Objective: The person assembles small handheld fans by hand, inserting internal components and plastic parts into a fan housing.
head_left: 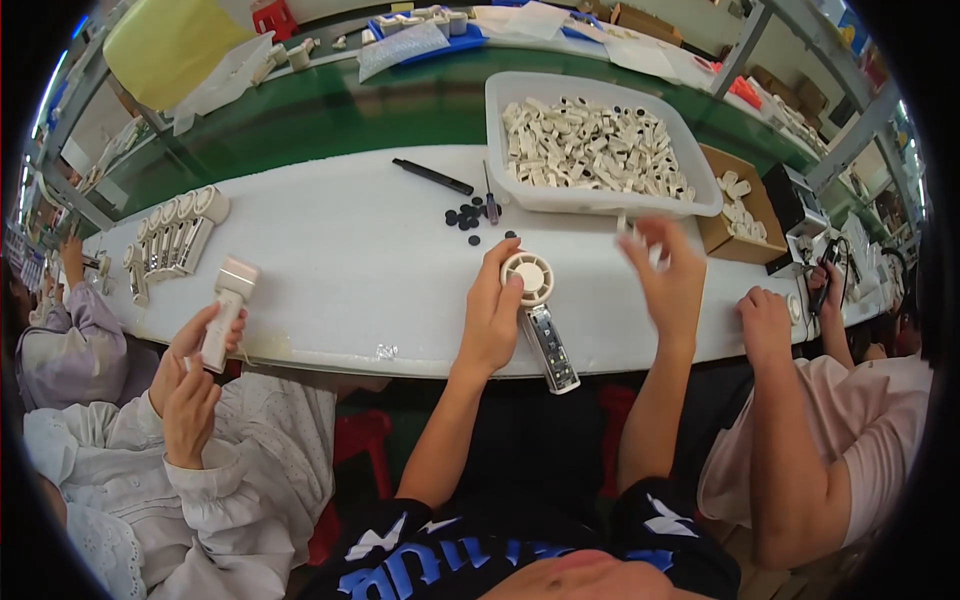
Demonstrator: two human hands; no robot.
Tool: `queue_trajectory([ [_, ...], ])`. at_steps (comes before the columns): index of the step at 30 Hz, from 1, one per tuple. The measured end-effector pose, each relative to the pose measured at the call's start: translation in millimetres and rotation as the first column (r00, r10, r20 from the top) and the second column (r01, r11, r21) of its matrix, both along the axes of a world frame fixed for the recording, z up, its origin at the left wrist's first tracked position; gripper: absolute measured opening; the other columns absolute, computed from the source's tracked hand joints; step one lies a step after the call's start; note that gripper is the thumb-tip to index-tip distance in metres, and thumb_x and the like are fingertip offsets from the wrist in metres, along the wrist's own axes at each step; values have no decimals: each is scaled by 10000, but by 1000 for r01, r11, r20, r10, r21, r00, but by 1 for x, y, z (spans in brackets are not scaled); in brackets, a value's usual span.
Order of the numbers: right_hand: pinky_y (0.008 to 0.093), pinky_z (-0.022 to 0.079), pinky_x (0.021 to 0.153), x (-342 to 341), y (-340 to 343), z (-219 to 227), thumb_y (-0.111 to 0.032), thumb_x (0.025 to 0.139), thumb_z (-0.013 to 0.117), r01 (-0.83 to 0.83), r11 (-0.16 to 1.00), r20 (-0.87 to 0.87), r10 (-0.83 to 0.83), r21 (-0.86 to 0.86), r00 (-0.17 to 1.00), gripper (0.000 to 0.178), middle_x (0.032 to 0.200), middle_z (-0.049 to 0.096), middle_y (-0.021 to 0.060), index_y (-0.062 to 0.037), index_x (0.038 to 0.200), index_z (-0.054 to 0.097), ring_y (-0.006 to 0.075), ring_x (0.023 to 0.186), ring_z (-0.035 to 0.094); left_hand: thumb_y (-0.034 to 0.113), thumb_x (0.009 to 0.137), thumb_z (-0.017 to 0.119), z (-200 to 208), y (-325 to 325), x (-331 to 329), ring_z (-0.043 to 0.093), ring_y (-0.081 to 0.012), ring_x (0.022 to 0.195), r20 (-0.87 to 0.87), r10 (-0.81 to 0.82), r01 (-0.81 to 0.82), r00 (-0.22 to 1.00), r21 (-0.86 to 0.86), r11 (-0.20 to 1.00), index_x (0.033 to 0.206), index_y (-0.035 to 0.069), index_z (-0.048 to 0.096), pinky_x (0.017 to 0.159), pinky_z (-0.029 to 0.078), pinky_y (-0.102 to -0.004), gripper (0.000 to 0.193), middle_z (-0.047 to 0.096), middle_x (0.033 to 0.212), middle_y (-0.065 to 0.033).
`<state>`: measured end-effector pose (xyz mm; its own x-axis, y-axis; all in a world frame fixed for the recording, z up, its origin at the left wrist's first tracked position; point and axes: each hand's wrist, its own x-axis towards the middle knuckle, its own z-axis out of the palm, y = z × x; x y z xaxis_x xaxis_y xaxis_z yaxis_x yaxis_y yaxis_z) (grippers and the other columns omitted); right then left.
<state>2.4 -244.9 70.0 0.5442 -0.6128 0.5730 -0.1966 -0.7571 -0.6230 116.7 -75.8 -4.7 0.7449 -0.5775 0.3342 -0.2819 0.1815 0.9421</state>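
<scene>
My left hand (488,325) is closed round the head of a handheld fan (540,325), its thumb on the round white grille. The fan's handle points toward me with its cover off, so the circuit board inside shows. Raised to the right, just in front of a translucent white bin (600,203), is my right hand (675,280), blurred by motion. A small white plastic part (661,257) shows between its fingers; its exact shape is smeared. The bin holds many small cream plastic parts (590,145). Beyond the fan lie several small black discs (466,215) and a screwdriver (491,207).
A black bar-shaped tool (433,177) lies left of the bin; a cardboard box (714,230) with white parts stands right of it. Several fans (175,235) line the table's left. A co-worker's hands (190,385) hold another fan at left; a co-worker's arm (785,420) is close on the right.
</scene>
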Motion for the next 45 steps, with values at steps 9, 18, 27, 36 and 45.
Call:
queue_trajectory([
  [9,258,459,599,-36,97,-30,-42,734,830,-76,997,35,75,24,997,255,853,712,70,-3,968,736,143,684,593,135,959,566,-1,3,-8,582,-210,1057,-183,-139,123,973,-97,988,1350,-41,488,940,451,-320,436,616,1157,-151],
  [18,324,515,643,-30,110,-46,16,774,772,-113,976,15,118,-184,993,213,907,704,97,14,981,721,235,744,621,125,949,572,-4,4,-9,610,-280,1070,-84,-86,81,993,-68,994,1333,-44,497,947,463,-361,426,616,1198,-199],
  [27,338,504,627,-24,117,-45,25,804,741,-68,970,-5,68,-235,998,207,887,692,112,34,1008,706,247,714,604,128,957,594,-1,2,-11,589,-183,1053,12,-34,35,999,-50,998,1347,-59,497,933,461,-302,443,634,1162,-151],
  [36,333,519,643,-27,119,-42,-32,806,764,14,1000,-92,-13,11,996,315,925,677,128,35,1101,678,254,735,617,133,925,633,-1,-3,-9,604,-210,1072,23,-35,36,999,-41,999,1348,-35,511,944,466,-324,471,636,1175,-167],
  [45,429,506,816,-55,115,-56,-106,711,808,-77,978,-288,18,-196,957,657,1160,568,253,142,1240,509,388,937,559,231,835,734,4,-30,-23,559,-332,1127,246,84,-112,966,102,988,1328,-13,511,964,459,-408,593,574,1228,-205],
])
